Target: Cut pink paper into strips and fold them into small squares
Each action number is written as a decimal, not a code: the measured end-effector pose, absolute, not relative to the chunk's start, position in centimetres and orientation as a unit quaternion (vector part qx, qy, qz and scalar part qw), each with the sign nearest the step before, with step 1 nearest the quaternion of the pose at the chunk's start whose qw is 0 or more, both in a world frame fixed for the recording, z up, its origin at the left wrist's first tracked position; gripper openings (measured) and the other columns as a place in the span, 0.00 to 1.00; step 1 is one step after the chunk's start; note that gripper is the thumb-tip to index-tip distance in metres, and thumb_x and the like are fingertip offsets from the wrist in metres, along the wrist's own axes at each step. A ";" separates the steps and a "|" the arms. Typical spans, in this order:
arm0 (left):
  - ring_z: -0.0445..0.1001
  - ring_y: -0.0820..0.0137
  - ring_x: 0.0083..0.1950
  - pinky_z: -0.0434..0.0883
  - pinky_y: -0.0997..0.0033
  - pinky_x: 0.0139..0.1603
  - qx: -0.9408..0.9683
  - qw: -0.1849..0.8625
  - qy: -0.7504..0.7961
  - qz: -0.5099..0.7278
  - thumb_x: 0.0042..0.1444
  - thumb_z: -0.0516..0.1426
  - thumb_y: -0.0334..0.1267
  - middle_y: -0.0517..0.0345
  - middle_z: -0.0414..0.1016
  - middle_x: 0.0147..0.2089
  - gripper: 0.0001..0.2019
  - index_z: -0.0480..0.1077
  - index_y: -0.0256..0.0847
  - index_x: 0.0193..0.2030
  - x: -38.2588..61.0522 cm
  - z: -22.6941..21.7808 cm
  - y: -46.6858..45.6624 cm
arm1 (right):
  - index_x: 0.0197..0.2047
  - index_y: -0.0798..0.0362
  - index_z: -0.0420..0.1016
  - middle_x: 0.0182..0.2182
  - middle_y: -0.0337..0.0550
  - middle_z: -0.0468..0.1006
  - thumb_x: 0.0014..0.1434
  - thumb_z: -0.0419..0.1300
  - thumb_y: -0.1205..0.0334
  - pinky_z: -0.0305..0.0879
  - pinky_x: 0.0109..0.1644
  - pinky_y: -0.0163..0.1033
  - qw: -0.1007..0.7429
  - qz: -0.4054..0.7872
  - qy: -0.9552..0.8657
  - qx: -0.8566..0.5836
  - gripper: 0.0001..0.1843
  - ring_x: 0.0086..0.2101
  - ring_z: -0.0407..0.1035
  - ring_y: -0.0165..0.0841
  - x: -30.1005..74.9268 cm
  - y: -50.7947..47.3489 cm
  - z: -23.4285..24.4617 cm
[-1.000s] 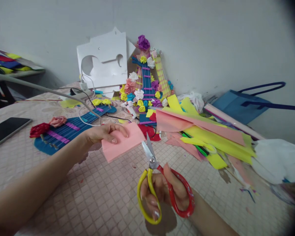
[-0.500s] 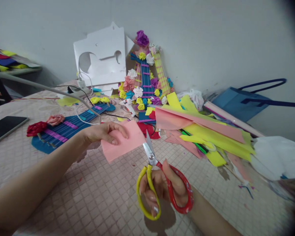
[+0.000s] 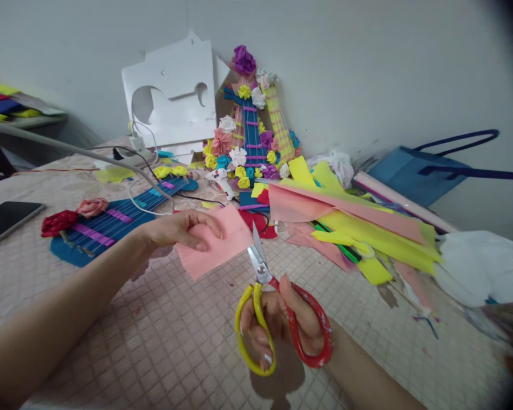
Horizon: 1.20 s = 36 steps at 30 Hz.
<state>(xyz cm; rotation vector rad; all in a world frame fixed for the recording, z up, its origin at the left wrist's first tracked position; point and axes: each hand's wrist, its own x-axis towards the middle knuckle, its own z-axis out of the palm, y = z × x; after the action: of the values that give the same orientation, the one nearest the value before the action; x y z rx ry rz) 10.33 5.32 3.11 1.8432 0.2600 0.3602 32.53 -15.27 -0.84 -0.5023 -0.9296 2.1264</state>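
Scissors are sitting gripped in your right hand; your left hand is pinching pink paper above the table, leaving its edge free beside the blades.

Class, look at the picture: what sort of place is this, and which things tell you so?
Probably a craft worktable: coloured paper sheets lie piled up, a glue gun sits near flower-trimmed decorations, and the right hand holds scissors.

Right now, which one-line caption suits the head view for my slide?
Left hand holds a pink paper piece; right hand holds red-and-yellow scissors at its right edge.
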 end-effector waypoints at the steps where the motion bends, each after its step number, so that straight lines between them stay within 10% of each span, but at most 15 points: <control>1: 0.73 0.69 0.44 0.70 0.75 0.45 0.790 0.583 0.112 0.151 0.44 0.67 0.37 0.55 0.77 0.43 0.15 0.77 0.41 0.41 10.3 3.1 5.3 | 0.35 0.62 0.71 0.23 0.40 0.66 0.57 0.37 0.28 0.67 0.29 0.38 0.372 0.829 -0.367 -0.199 0.43 0.22 0.66 0.30 32.5 -15.3 -0.8; 36: 0.74 0.70 0.45 0.68 0.73 0.49 0.830 0.527 0.111 0.144 0.47 0.66 0.35 0.55 0.77 0.43 0.13 0.76 0.41 0.41 9.8 3.6 6.1 | 0.32 0.60 0.68 0.19 0.34 0.62 0.51 0.36 0.23 0.67 0.20 0.35 0.372 0.841 -0.336 -0.203 0.45 0.16 0.60 0.25 32.3 -15.3 -1.1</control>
<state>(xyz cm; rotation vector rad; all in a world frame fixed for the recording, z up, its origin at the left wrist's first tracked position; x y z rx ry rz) 9.84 6.05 3.60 1.9835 0.2642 0.3436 32.26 -15.31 -1.14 -0.5207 -0.8604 2.1571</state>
